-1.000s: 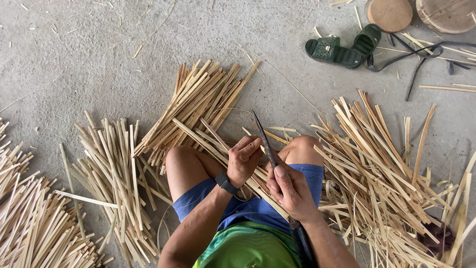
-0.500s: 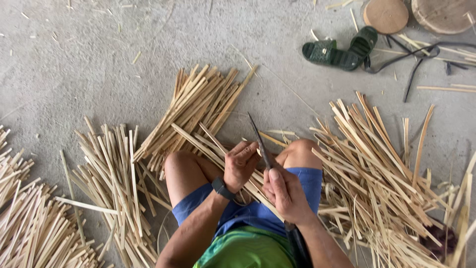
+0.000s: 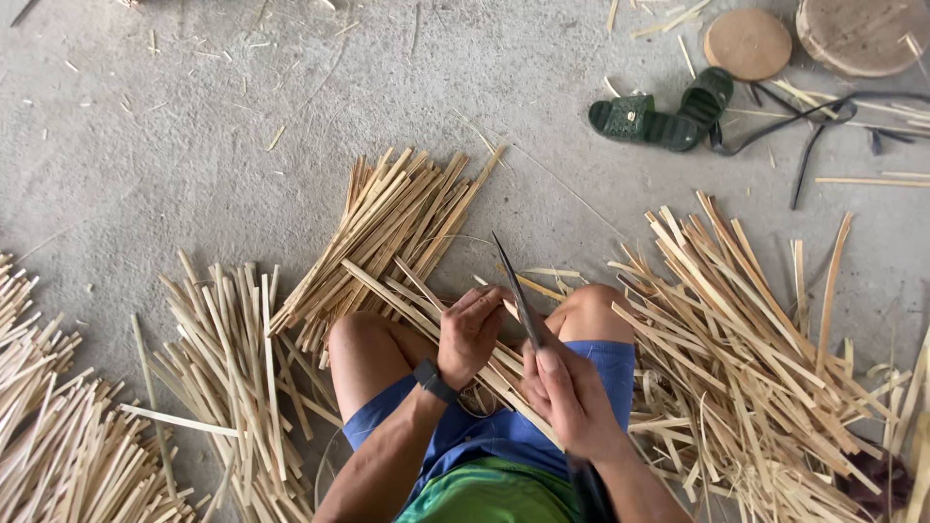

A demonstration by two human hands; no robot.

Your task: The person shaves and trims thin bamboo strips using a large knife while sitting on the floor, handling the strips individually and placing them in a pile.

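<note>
Two bare hands work a bamboo strip [image 3: 407,295] with a dark knife [image 3: 513,291] above the knees.

Left hand [image 3: 472,334] is clenched around the strip, which slants up-left across the lap; right hand [image 3: 572,397] grasps the knife, blade pointing up, its handle hidden under the fingers. No containers show: strips lie in loose heaps [image 3: 756,339] on the concrete floor [image 3: 194,126]. Green sandals [image 3: 664,111] lie well apart.
</note>
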